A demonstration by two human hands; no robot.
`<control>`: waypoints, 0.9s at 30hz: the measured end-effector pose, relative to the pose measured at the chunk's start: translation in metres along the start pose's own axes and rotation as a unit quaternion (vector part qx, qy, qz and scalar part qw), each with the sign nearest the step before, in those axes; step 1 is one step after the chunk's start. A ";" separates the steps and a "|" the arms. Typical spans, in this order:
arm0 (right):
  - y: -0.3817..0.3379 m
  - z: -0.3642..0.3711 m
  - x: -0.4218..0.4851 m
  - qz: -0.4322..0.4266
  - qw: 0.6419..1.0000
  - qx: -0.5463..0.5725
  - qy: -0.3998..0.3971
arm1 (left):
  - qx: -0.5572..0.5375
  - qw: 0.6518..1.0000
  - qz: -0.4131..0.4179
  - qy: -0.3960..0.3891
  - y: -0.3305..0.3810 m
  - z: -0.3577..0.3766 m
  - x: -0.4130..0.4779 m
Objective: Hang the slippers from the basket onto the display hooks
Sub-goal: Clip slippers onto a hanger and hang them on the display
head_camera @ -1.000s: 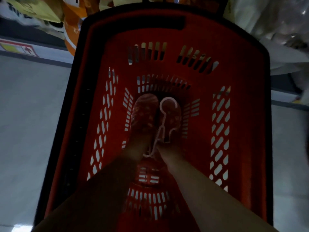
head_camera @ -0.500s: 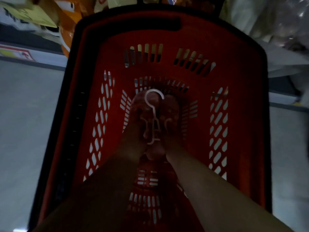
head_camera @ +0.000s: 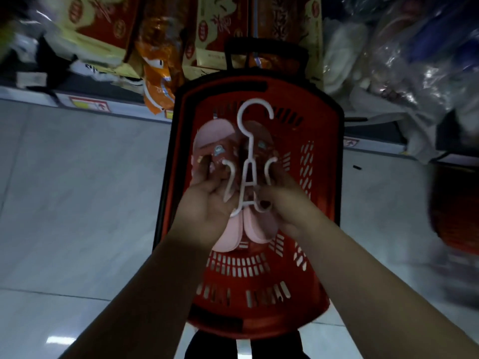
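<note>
Both hands are over the red basket, above its middle. The left hand has its fingers curled round the edge of the left slipper, gripping it from the side and underneath. The right hand is curled too, gripping the right slipper and touching the lower end of the white plastic hanger. How its fingertips lie on the hanger is hard to tell in the dim light.

There are two pink slippers, held side by side with their soles touching, toes pointing toward the far end of the basket and heels toward its near end. They are raised above the basket floor, not lying on it. There is one hanger, lying across the two slippers. It has one large hook at the top, reaching toward the basket's far rim, and two smaller curved arms.

There is one basket, standing on a pale tiled floor. One black handle rises beyond its far end. Beyond that handle, shelves hold packaged goods. To the right of the basket is a blurred red shape.
</note>
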State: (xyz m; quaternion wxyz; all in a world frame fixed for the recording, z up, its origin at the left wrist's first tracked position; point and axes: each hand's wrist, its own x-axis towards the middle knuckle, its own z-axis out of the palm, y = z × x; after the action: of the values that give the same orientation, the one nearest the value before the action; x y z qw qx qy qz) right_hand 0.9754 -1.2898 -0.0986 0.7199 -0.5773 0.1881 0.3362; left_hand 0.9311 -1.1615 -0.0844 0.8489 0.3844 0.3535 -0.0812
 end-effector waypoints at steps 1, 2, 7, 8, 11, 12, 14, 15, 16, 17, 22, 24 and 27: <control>-0.009 0.002 -0.007 -0.001 1.000 -0.008 -0.016 | -0.005 1.000 -0.001 -0.001 0.006 0.005 -0.008; -0.017 0.004 -0.012 -0.001 0.999 -0.019 -0.027 | -0.023 1.000 0.003 0.000 0.010 0.008 -0.012; -0.052 0.010 -0.037 -0.004 0.993 -0.099 -0.056 | -0.171 0.984 -0.038 -0.006 0.042 0.033 -0.038; -0.057 0.010 -0.041 -0.003 0.994 -0.100 -0.050 | -0.169 0.985 -0.040 -0.008 0.048 0.037 -0.043; -0.068 0.018 -0.052 -0.008 0.993 -0.112 -0.031 | -0.162 0.986 -0.046 -0.009 0.059 0.042 -0.055; -0.071 0.020 -0.056 -0.012 0.992 -0.121 -0.026 | -0.163 0.985 -0.048 -0.007 0.062 0.044 -0.058; -0.076 0.025 -0.064 -0.019 0.990 -0.142 -0.009 | -0.160 0.986 -0.050 -0.009 0.065 0.046 -0.065; -0.077 0.029 -0.068 -0.023 0.988 -0.153 -0.001 | -0.157 0.986 -0.050 -0.010 0.066 0.046 -0.069; -0.078 0.032 -0.072 -0.030 0.986 -0.162 0.005 | -0.160 0.986 -0.053 -0.008 0.068 0.046 -0.073; -0.079 0.035 -0.075 -0.037 0.985 -0.170 0.009 | -0.165 0.985 -0.054 -0.008 0.069 0.046 -0.076; -0.086 0.046 -0.089 -0.071 0.979 -0.193 0.011 | -0.168 0.984 -0.059 -0.004 0.077 0.046 -0.085; -0.090 0.049 -0.093 -0.077 0.978 -0.194 0.019 | -0.161 0.985 -0.060 -0.003 0.082 0.048 -0.089; -0.095 0.053 -0.099 -0.090 0.974 -0.201 0.050 | -0.122 0.990 -0.065 -0.010 0.090 0.052 -0.096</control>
State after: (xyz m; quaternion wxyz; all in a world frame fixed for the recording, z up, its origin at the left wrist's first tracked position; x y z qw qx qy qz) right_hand 0.9661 -1.2761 0.0472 0.6059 -0.7409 0.0998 0.2721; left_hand 0.9251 -1.1491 0.0559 0.8857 0.2537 0.3766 -0.0965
